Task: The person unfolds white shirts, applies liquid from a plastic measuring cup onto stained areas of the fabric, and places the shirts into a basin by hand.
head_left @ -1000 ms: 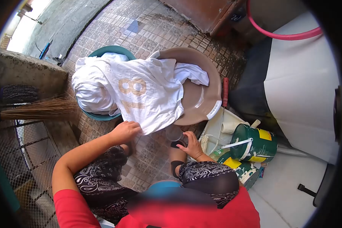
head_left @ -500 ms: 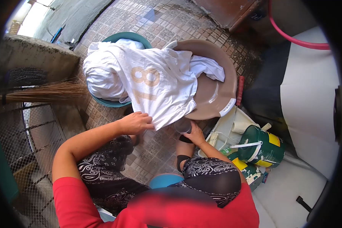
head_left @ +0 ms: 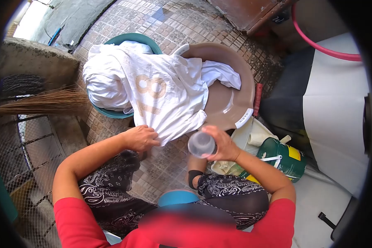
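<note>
My left hand [head_left: 142, 137] grips the near edge of a white shirt [head_left: 173, 80] printed with a tan 18. The shirt drapes from a heap of white cloth in a teal basin [head_left: 111, 112] across to a brown basin [head_left: 223, 105], where a bluish-white piece of cloth [head_left: 224, 73] lies inside. In my right hand [head_left: 223, 144] is a clear plastic cup [head_left: 201, 144], held by its side just in front of the brown basin, right of the shirt's near corner.
Green paint buckets [head_left: 282, 159] and a paint tray [head_left: 244, 134] with a roller stand at the right. A stick broom [head_left: 45, 103] lies at the left beside wire mesh [head_left: 27, 165]. The floor is tiled [head_left: 165, 165]. A blue round object [head_left: 178, 197] is between my legs.
My right hand has reached the clear cup near the floor, closed on it and raised it. My left hand keeps its hold on the shirt. The view has shifted slightly.
</note>
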The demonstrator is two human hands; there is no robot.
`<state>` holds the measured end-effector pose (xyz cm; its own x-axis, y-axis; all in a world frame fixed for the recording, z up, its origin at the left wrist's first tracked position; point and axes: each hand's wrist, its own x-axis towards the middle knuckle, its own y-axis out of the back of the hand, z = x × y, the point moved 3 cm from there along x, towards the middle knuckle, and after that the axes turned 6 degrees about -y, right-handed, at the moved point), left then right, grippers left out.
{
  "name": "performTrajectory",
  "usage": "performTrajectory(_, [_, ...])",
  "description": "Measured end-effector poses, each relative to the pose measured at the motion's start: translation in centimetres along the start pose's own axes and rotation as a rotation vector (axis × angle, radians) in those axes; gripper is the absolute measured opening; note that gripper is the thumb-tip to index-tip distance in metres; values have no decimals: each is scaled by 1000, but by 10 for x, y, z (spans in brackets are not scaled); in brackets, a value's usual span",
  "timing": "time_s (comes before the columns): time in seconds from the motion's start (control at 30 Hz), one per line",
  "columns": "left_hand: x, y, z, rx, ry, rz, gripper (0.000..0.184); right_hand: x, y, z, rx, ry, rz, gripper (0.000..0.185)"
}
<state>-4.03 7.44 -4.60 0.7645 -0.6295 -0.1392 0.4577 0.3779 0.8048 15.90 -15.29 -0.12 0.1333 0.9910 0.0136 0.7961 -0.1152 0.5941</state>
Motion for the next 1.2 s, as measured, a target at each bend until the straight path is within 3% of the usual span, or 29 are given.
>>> performTrajectory(0.1, [0, -7, -3, -38, -12, -20, 26, 33, 35, 20, -108, 19, 53, 82])
performTrajectory(0.17, [-1, -9, -6, 10, 142, 71, 20, 54, 43, 38, -139, 35, 65, 81])
performTrajectory(0.27, [0, 2, -2, 117, 131, 38, 16, 71, 36, 63, -198, -64, 89, 81])
performTrajectory(0.33, [1, 15, 1, 170, 119, 54, 14, 75, 25, 77, -23, -262, 106, 81])
performTrajectory(0.47, [11, 50, 6, 315, 224, 159, 10, 70, 31, 74, 215, -377, 29, 80])
performTrajectory(0.53, [12, 61, 2, 166, 614, 146, 11, 67, 40, 65, 212, -370, -8, 80])
performTrajectory(0.67, [1, 88, -1, 128, 746, 345, 16, 67, 59, 34, 201, -341, -8, 82])
performTrajectory(0.73, [-3, 99, 3, 99, 778, 382, 16, 76, 71, 13, 171, -191, 81, 85])
performTrajectory(0.8, [-7, 96, 5, -643, 1004, 565, 24, 91, 84, -19, 172, -188, 60, 87])
performTrajectory(0.87, [-14, 76, 11, -655, 1031, 943, 23, 105, 89, -52, 263, -172, 52, 85])
performTrajectory(0.93, [-26, 53, 16, -290, 996, 1123, 21, 117, 94, -85, 170, -135, 45, 85])
performTrajectory(1.0, [-30, 50, 52, -445, 1053, 1435, 18, 126, 87, -110, 194, -127, 66, 85])
performTrajectory(1.13, [-47, 30, 76, -721, 1023, 1707, 19, 119, 49, -135, 383, -193, -28, 85])
performTrajectory(1.2, [-58, 13, 83, -1017, 830, 1891, 18, 107, 20, -130, 430, -165, 25, 85])
